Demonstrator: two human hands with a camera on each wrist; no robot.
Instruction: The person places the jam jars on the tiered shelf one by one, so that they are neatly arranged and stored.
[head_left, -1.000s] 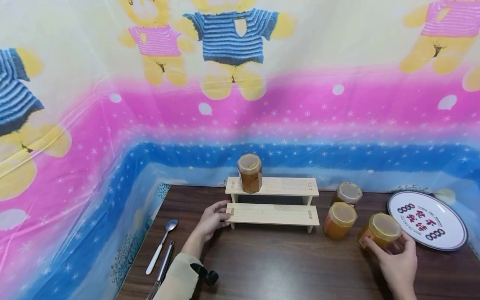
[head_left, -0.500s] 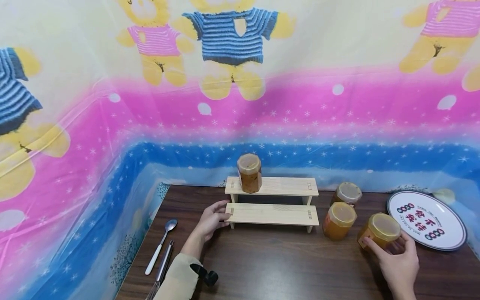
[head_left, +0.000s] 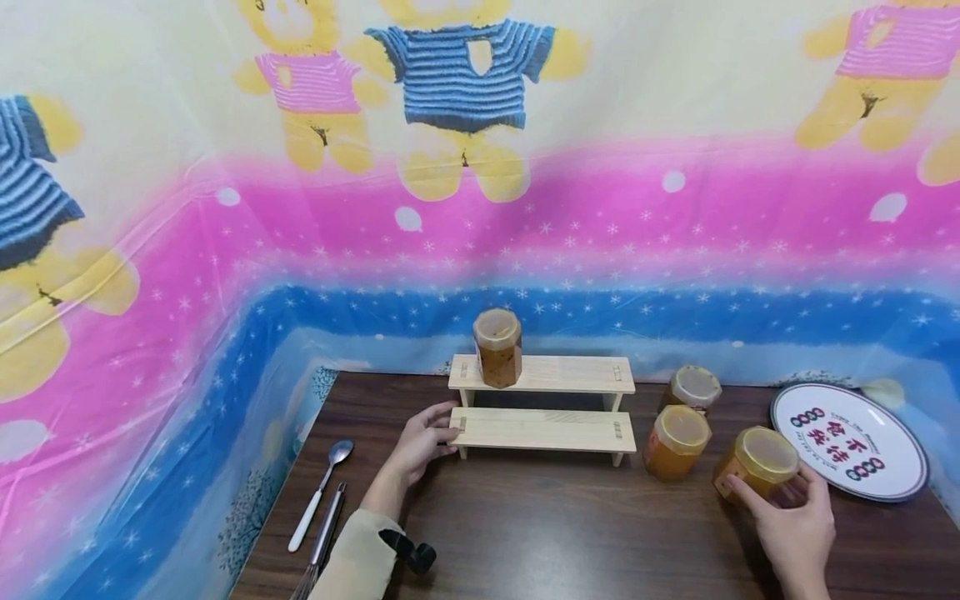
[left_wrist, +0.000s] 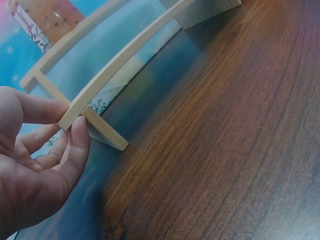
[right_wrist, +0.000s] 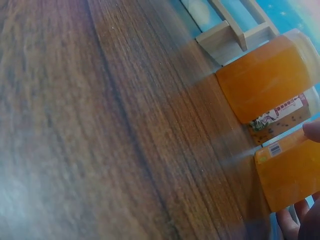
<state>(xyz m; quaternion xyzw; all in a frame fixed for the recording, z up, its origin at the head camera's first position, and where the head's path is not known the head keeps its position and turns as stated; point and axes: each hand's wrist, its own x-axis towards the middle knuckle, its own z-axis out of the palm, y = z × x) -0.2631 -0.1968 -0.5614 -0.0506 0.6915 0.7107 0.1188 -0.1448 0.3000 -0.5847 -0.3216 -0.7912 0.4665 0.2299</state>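
My left hand [head_left: 422, 442] pinches the left end of the lower step of a two-tier wooden rack [head_left: 543, 429]; in the left wrist view the thumb and fingers [left_wrist: 77, 145] close on the board's corner. On the rack's upper step, at the left, stands a honey-coloured jar [head_left: 498, 348] with dark specks. My right hand [head_left: 798, 521] grips an amber jar [head_left: 757, 462] from its right side, thumb in front. That jar stands upright at the table surface. Just left of it are an orange jar [head_left: 677, 443] and, behind, a speckled jar [right_wrist: 282, 122] with a white label.
A white plate [head_left: 795, 408] with red characters lies at the right, behind the right hand. A white-handled spoon [head_left: 321, 496] and a whisk [head_left: 327, 525] lie at the table's left. A printed bear cloth [head_left: 600, 208] hangs behind the dark wooden table [head_left: 540, 533].
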